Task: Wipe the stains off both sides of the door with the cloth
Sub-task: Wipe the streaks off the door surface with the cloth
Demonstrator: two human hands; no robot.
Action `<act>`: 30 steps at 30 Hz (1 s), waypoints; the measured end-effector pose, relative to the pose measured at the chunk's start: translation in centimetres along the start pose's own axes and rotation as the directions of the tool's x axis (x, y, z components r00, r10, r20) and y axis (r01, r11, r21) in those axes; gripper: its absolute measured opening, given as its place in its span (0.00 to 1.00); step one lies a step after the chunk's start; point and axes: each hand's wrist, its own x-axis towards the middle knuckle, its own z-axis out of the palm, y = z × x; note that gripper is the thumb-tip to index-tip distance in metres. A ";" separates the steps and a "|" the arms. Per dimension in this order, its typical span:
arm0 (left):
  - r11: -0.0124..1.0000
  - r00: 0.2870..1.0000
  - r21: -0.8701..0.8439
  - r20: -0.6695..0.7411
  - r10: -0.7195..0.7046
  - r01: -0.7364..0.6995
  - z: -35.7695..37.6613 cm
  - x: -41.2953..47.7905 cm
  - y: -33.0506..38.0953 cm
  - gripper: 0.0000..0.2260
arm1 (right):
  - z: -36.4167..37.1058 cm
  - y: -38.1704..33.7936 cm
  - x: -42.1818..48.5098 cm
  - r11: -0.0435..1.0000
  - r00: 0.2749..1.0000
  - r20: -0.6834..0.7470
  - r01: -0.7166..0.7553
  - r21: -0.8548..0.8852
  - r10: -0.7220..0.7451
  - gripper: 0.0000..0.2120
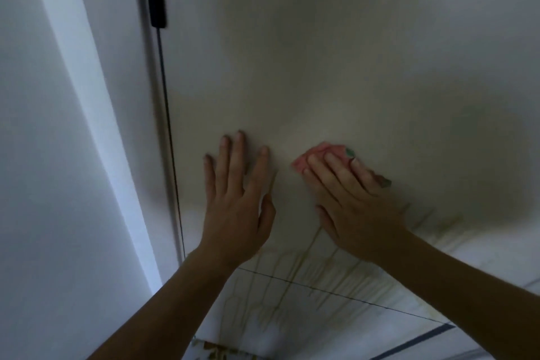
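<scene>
Pressing a pink cloth flat against the cream door, the right hand has straight fingers, its grip released. The left hand lies flat beside it on the door, fingers spread, grip likewise released. Yellowish drip stains run just below both hands.

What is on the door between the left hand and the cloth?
Nothing: in the head view that stretch of door between the left hand and the cloth is bare. The yellowish streaks lie lower down.
</scene>
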 end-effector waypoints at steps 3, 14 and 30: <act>0.999 0.999 0.013 -0.015 0.030 -0.029 0.7 -0.3 2.7 0.35 | -0.3 3.0 -2.2 0.982 0.973 -0.127 -0.191 0.012 0.191 0.31; 0.941 0.940 0.017 0.058 0.336 -0.337 6.8 -2.7 12.8 0.31 | 3.6 3.8 -13.9 0.772 0.739 -0.226 -0.604 0.197 0.635 0.31; 0.780 0.775 0.180 -0.112 0.622 -0.600 20.2 -8.2 18.1 0.27 | 8.9 2.5 -23.9 0.375 0.249 -0.307 -0.796 0.476 0.919 0.37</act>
